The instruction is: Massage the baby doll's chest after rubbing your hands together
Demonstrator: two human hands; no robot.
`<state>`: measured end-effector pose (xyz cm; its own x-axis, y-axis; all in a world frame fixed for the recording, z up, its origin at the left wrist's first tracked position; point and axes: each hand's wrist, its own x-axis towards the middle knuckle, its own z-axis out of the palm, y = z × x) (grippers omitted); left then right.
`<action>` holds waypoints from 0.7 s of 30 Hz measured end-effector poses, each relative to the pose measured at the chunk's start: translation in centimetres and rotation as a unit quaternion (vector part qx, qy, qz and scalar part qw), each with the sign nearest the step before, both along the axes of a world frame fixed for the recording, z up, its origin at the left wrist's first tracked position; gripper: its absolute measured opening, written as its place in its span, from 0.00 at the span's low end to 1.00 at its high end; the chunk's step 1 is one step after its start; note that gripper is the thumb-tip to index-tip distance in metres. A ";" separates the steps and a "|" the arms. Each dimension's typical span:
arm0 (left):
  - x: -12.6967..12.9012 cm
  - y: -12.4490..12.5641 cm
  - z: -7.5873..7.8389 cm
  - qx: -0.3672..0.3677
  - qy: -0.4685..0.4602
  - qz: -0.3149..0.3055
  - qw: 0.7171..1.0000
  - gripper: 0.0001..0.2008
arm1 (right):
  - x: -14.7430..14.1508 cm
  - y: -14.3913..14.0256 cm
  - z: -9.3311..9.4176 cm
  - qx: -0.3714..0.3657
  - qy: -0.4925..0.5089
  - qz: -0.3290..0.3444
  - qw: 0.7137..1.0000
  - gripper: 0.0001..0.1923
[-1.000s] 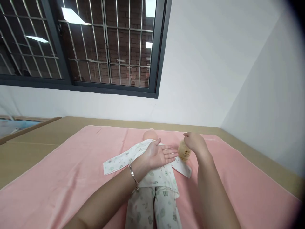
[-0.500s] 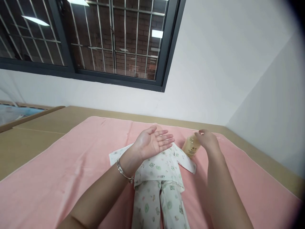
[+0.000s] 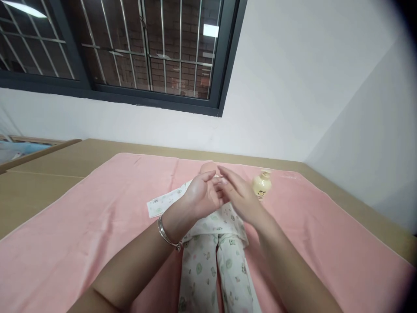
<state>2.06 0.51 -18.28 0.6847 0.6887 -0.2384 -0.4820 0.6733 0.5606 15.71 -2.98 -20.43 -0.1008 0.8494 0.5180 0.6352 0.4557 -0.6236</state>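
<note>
A baby doll [image 3: 213,248] in white printed pyjamas lies on its back on a pink blanket [image 3: 97,226], head toward the wall. Above its chest my left hand [image 3: 202,198], with a bracelet on the wrist, faces palm up. My right hand [image 3: 239,195] lies across the left palm, fingers flat and touching it. Neither hand holds anything. A small yellow bottle [image 3: 261,186] stands upright on the blanket just right of the doll's head, apart from both hands. Most of the doll's head is hidden behind my hands.
The blanket covers a tan surface [image 3: 42,182] that runs to a white wall. A dark-framed barred window [image 3: 130,52] is above. A wooden-edged thing [image 3: 29,148] sits at the far left. The wall closes in on the right.
My right hand has let go of the yellow bottle, which now stands upright on the blanket, and has moved left onto my open left palm.
</note>
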 end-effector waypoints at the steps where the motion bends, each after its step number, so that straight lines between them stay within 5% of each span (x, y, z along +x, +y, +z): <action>1: 0.0 -0.2 0.2 0.003 -0.002 0.011 1.000 0.14 | -1.3 -0.3 -0.5 0.026 -0.017 -0.011 0.999 0.27; 6: -0.6 -1.1 1.2 0.005 0.049 0.068 0.997 0.15 | -4.9 -1.9 -2.4 0.061 -0.110 -0.042 0.991 0.30; 11: 0.5 -3.7 0.6 0.103 0.006 0.128 0.986 0.18 | -3.9 -1.3 -2.4 0.086 -0.016 -0.025 0.996 0.30; 17: 1.7 -7.9 -0.8 0.178 0.018 0.028 0.983 0.21 | -0.6 0.7 -2.2 0.055 0.220 -0.051 0.973 0.25; 21: 1.0 -7.5 -0.1 0.139 0.022 0.012 0.990 0.25 | -2.0 -1.1 -2.1 0.072 0.146 -0.073 0.984 0.24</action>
<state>3.06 -7.00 -18.36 0.6605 0.7478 -0.0668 -0.4664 0.4785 0.7440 13.69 -4.09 -22.51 0.1879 0.7600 0.6222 0.5039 0.4691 -0.7253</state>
